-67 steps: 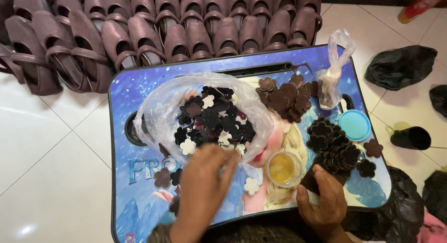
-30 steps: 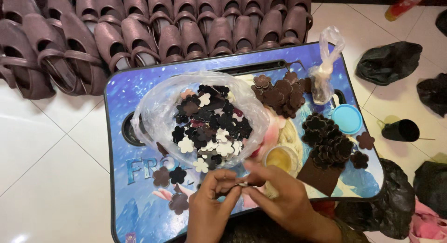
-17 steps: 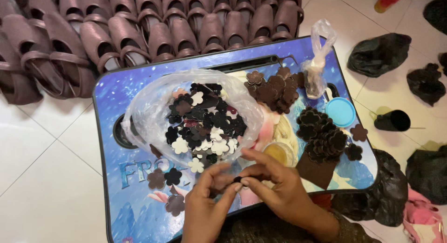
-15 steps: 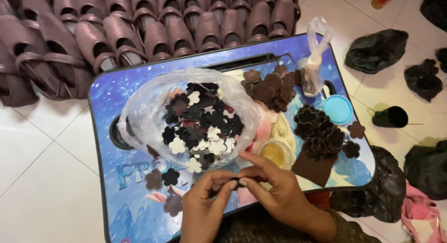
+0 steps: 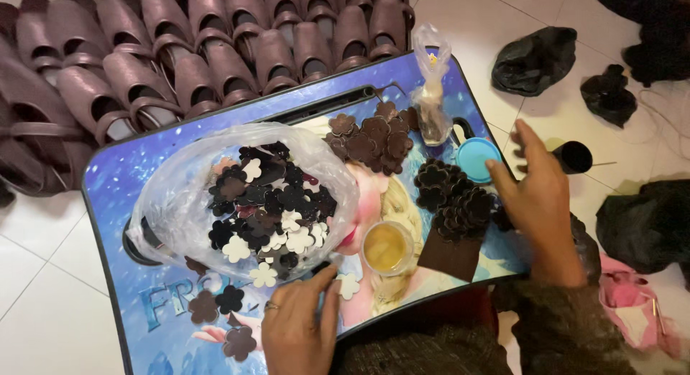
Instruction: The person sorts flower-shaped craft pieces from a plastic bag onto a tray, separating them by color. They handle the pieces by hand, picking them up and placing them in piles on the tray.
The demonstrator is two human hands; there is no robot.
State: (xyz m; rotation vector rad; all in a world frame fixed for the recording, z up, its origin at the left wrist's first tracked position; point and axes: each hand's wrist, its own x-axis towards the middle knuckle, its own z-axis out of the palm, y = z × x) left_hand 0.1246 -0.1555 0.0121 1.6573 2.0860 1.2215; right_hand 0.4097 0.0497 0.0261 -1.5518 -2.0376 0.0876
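On the blue printed lap tray (image 5: 122, 174), a crinkled clear plastic bag (image 5: 172, 202) lay open toward the left edge, heaped with flat flower-shaped cutouts (image 5: 266, 210) in black, brown and cream. The left hand (image 5: 298, 328) rested at the near edge, fingers loosely spread and holding nothing, its fingertips just beside a cream flower piece (image 5: 349, 285). The right hand (image 5: 539, 202) lay flat at the right edge, fingers extended and empty, touching a stack of dark flowers (image 5: 453, 195) beside a round blue lid (image 5: 476, 159). A small cup of yellow liquid (image 5: 387, 247) stood between the hands. Glossy brown sandals (image 5: 180, 52) lined the floor beyond the far edge.
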